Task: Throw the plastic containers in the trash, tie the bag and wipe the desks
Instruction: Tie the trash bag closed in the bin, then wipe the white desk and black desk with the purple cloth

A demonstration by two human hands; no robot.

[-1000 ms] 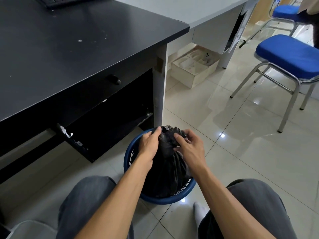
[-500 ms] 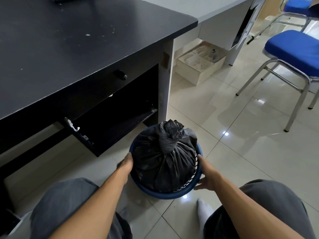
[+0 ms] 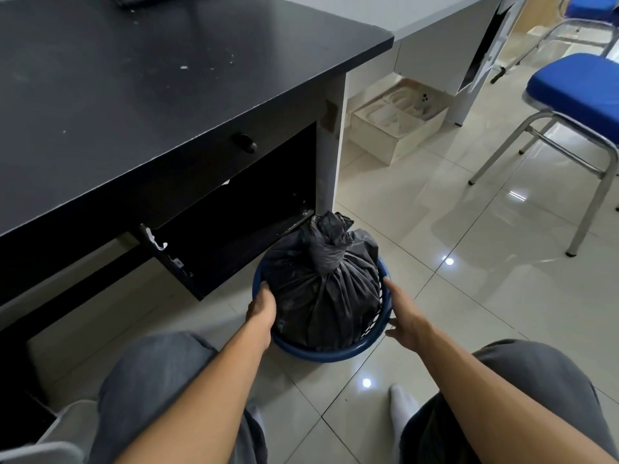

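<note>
A black trash bag (image 3: 321, 289), knotted at its top, sits inside a round blue trash basket (image 3: 335, 354) on the tiled floor between my knees. My left hand (image 3: 263, 308) grips the basket's left rim, fingers curled over the edge against the bag. My right hand (image 3: 403, 316) presses flat on the basket's right rim and outer wall. The black desk (image 3: 150, 95) stands to the left above the basket, its top dotted with small crumbs. No plastic containers are visible; the bag hides its contents.
Under the black desk an open dark compartment (image 3: 234, 222) faces the basket. A grey desk (image 3: 428, 28) stands behind, with a white box (image 3: 395, 123) on the floor beneath it. Blue-seated metal chairs (image 3: 576, 92) stand at the right. Glossy floor tiles (image 3: 469, 296) surround the basket.
My hands left the knot at the bag's top and dropped to the basket's two sides. Since half a second ago they have stayed on the rim.
</note>
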